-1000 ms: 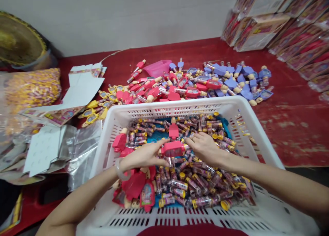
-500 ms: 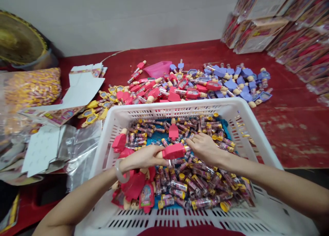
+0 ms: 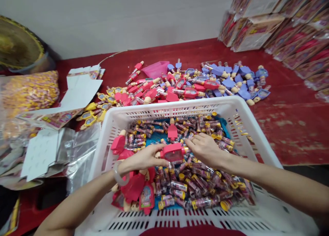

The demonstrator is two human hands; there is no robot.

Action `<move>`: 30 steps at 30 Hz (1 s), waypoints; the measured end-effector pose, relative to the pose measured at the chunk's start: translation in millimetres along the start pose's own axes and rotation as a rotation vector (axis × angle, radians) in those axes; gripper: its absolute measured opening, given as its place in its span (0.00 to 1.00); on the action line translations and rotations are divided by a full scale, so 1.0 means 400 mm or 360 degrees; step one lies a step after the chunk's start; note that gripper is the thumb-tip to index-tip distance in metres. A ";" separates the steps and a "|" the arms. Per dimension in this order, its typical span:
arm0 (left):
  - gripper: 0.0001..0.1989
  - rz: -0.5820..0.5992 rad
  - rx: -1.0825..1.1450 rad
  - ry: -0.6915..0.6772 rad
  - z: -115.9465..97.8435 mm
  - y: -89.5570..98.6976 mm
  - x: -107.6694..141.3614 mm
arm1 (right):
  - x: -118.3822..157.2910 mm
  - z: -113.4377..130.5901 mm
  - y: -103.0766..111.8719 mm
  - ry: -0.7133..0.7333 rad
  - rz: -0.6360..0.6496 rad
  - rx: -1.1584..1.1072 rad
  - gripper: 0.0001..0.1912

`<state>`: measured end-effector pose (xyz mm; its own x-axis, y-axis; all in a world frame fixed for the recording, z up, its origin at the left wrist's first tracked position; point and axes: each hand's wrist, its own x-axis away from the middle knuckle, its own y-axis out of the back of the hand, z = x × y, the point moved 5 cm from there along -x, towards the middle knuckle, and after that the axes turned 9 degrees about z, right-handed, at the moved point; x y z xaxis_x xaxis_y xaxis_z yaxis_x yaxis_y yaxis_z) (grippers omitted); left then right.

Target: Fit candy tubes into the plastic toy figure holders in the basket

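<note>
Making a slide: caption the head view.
Left hand grips a pink figure tube in a white basket, right hand beside it.

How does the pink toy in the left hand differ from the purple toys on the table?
The pink toy is pink, while the purple toys are purple. The pink toy is a single piece held by the left hand over the white crate, while the purple toys lie loose in a heap on the red table. Both have a flat coloured body and a pale rounded knob.
</note>
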<state>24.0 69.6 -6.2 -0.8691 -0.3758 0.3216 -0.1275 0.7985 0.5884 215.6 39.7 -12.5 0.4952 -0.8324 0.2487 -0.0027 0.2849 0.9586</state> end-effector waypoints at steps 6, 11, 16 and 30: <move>0.19 -0.0640 -0.0972 -0.0282 -0.017 -0.032 0.006 | 0.012 0.023 -0.068 0.0146 0.0724 -0.0957 0.07; 0.28 -0.0302 -0.0527 0.0036 0.014 -0.011 -0.003 | -0.008 -0.007 -0.036 -0.0043 0.0446 -0.0437 0.10; 0.18 0.0146 -0.0026 0.0130 0.028 -0.028 -0.010 | -0.004 0.000 -0.030 -0.0046 0.0251 -0.0043 0.13; 0.24 0.0059 0.0023 0.0013 0.027 -0.031 -0.011 | -0.012 -0.010 -0.050 -0.0116 0.0324 -0.0205 0.14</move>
<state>24.2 66.5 -22.9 -0.8694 -0.3495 0.3493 -0.1022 0.8188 0.5649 216.9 40.0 -33.4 0.4319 -0.7823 0.4488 0.0171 0.5047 0.8631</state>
